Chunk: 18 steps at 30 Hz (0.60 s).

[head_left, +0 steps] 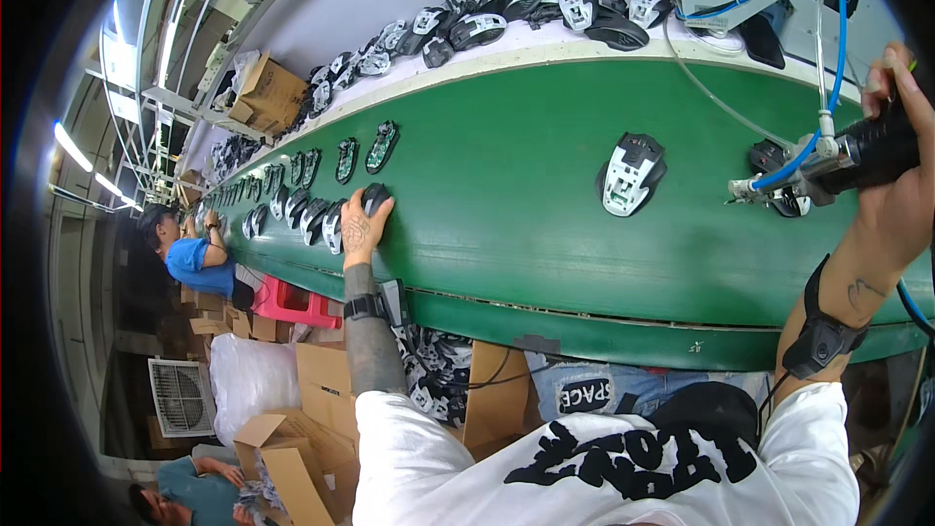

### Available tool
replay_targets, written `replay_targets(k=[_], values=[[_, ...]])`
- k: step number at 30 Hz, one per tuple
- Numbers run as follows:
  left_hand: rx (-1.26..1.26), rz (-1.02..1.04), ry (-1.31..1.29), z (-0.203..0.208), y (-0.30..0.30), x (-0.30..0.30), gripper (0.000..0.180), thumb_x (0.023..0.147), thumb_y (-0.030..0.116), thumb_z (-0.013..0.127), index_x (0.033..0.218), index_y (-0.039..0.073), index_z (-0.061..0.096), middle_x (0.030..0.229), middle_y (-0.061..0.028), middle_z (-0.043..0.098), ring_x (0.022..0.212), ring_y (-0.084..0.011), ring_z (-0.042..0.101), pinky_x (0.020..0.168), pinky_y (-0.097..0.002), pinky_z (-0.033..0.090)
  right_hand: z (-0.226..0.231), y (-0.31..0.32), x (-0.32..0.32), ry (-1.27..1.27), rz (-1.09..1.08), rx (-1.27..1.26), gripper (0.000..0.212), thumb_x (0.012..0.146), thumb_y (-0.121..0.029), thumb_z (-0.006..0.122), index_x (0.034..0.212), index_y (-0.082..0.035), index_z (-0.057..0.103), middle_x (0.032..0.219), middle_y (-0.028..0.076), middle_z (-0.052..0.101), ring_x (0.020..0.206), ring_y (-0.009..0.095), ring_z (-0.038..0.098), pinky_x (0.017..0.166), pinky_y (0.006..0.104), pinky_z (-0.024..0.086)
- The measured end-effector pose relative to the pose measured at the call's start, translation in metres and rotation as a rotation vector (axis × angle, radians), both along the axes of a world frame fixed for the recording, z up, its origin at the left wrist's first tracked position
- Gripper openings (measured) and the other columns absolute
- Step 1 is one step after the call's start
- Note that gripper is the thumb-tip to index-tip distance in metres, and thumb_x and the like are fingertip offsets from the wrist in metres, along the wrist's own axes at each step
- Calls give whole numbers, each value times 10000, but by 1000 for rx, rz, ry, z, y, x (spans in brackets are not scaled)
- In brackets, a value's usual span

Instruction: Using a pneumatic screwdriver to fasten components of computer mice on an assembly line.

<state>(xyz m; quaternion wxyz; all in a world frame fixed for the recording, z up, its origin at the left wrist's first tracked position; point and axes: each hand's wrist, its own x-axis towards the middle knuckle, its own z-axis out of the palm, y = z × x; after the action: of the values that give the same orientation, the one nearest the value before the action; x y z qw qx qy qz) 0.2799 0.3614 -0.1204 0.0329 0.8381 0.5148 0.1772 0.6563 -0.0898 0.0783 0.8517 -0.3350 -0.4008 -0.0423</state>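
Note:
My left hand is closed around a dark computer mouse at the near end of a row of mice on the green belt. Other black-and-white mice stand right beside it. At the far right my right hand grips a black power screwdriver with a metal nose and a blue air hose. Partly hidden behind this nose lies another mouse. Between my hands a white-and-black mouse body rests alone on the belt.
Green circuit boards line the far side of the conveyor belt. Mouse shells crowd the shelf behind. A blue-shirted person works at the left near a red stool. Cardboard boxes and another person are below left.

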Motion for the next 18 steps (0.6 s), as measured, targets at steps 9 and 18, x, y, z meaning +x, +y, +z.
replay_targets(k=[9, 18], values=[[98, -187, -50, 21, 90, 84, 727, 668, 455, 759, 1244, 65, 547, 1176, -238, 522, 1094, -378, 513, 948, -411, 429, -5, 11, -22, -58, -109, 7, 322, 759, -19, 619, 1061, 44, 525, 762, 116, 566, 551, 161, 508, 477, 256, 428], [32, -233, 11, 2, 92, 90, 802, 727, 517, 692, 1338, 72, 427, 1199, -260, 501, 1130, -395, 495, 971, -421, 415, -4, 3, 7, -74, -174, -24, 365, 764, 4, 646, 1107, 55, 534, 854, 140, 585, 577, 155, 530, 482, 251, 459]])
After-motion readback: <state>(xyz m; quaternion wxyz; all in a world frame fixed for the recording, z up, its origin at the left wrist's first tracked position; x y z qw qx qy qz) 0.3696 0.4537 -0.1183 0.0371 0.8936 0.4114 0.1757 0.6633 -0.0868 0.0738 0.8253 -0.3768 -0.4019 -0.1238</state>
